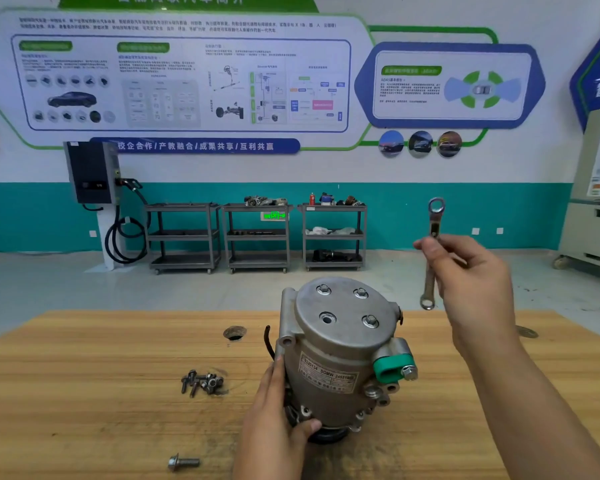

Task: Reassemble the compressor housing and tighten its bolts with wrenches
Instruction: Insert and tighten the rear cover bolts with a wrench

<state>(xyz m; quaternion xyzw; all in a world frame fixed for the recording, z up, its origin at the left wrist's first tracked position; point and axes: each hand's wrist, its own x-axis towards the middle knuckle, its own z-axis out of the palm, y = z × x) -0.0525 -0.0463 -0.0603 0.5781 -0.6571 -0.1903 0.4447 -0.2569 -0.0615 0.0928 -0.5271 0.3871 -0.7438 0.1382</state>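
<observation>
Nearest the person, below and left of the left hand's grip, one loose bolt (183,462) lay on the wooden table (84,393). The left hand (278,424) clasped the compressor (340,368) low on its left side, with the thumb hooked round the bottom flange and the fingers laid up the body. The compressor stood on end at the middle of the table. Left of that grip, well apart from it, sat one small heap of bolts (203,382), too tangled to count. Right of the grip, one green cap (390,367) covered a port. Above the grip, the round end cover (347,306) carried three bolts and one empty bolt hole (327,319). Higher and to the right, clear of the compressor, the right hand (471,271) pinched one double-ended ring wrench (434,223) by its shank. It was held nearly upright in the air, with one ring above the fingers and one below. Beyond both grips, three grey carts (257,237) stood along the teal wall, with one charger box (90,171) to their left.
</observation>
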